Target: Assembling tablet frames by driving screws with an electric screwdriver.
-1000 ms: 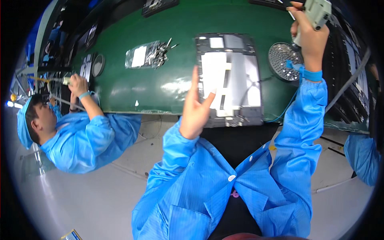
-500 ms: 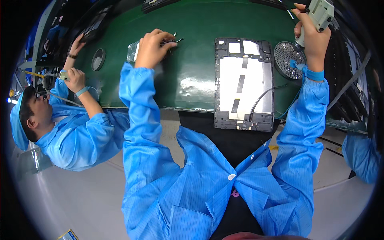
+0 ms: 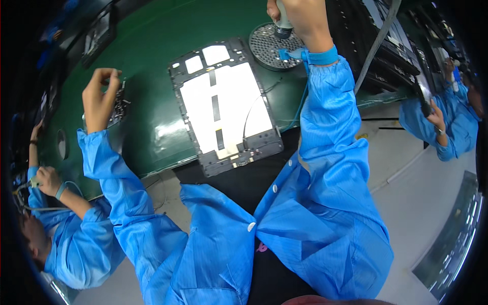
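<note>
- Tablet chassis (image 3: 229, 109): lies white-panelled face up on the green tabletop (image 3: 152, 96), in front of me and between my two hands; its near end reaches past the table's near edge. Neither hand touches it.
- Black strips (image 3: 215, 107): three, set in a broken line along the white panel.
- Thin black cable (image 3: 246, 122): rises from the chassis's near end, curves across the panel and passes over the right edge, with its tip beyond it.
- My left hand (image 3: 101, 99): raised beside the heap of small parts (image 3: 121, 104), left of the chassis. Thumb and forefinger bend toward each other; I cannot tell whether their tips meet or pinch a part.
- My right hand (image 3: 307, 20): fingers clamped on a pale handheld tool (image 3: 283, 19), partly cut off by the upper edge of the view.
- Round perforated tray (image 3: 269, 53): sits just right of the chassis's far end, with the tool's dark nose above it.
- Blue wristband (image 3: 324, 57): encircles my right wrist; its cord (image 3: 304, 96) runs down beside the sleeve.
- Co-worker's hand (image 3: 50, 182): at far left, well apart from mine.
</note>
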Motion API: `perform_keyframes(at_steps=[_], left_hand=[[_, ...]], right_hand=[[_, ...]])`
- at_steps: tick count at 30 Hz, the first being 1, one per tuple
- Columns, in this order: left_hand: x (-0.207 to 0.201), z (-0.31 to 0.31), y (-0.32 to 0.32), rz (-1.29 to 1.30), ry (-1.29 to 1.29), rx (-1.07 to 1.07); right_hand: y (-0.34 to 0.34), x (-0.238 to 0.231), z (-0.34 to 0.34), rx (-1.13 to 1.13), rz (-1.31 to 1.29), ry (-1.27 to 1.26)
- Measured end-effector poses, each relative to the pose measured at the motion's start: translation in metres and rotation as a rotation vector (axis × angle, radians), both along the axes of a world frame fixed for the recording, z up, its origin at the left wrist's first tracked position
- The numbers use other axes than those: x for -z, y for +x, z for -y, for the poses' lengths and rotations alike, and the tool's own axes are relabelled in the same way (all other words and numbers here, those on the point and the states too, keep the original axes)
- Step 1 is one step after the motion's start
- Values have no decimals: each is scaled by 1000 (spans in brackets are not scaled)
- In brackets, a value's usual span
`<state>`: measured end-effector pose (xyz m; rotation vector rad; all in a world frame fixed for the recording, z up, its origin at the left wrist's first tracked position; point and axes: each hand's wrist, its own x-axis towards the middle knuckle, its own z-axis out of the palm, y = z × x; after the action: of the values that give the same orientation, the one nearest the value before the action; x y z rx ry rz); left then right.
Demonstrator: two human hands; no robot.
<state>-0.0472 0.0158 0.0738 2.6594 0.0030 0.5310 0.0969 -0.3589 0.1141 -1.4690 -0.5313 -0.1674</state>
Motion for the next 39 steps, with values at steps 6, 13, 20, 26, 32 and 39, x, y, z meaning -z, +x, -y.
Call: perform_keyframes(at_steps=[6,13,20,26,32,39], left_hand=[[36,56,57,-59,-786,214],[82,46,52,86,-986,198],[76,57,60,95,-986,85],[76,62,63,75,-919,118],[76,62,58,78,-907,136],[72,66,59,67,-831,127]], right_hand=[[-6,14,17,6,7,40],[-8,23,13,38,-4,79],[18,12,38,289,47,388],[-1,21,40,118,22,255],[-16,30,23,-51,24,172],[-21,31,26,-126,-50,33]])
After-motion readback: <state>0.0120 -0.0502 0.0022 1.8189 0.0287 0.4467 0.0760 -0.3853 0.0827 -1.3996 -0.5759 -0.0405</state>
